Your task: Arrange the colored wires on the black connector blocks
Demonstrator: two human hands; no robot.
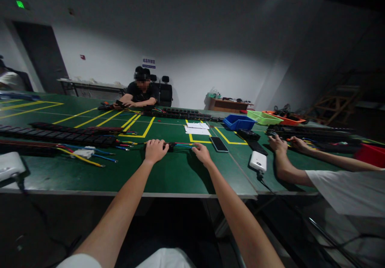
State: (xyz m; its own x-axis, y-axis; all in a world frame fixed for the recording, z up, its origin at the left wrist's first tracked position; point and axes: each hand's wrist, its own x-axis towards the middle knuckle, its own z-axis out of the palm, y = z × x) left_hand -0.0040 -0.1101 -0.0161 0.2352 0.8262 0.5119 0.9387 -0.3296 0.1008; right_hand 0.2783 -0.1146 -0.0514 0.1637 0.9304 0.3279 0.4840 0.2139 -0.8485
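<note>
Holds the wires (181,144), likely light and bendy and best gripped by the thick dark part (169,148), over the worktop (176,178), with the left hand (156,151) curled over that part and the right hand (201,153) pinched almost closed at the bright ends (189,144).

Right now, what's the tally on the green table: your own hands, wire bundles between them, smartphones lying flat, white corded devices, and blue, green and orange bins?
Wearer's hands: 2
Wire bundle between them: 1
Smartphone: 1
White corded devices: 2
Blue bin: 1
Green bin: 1
Orange bin: 1
Total: 9
</note>
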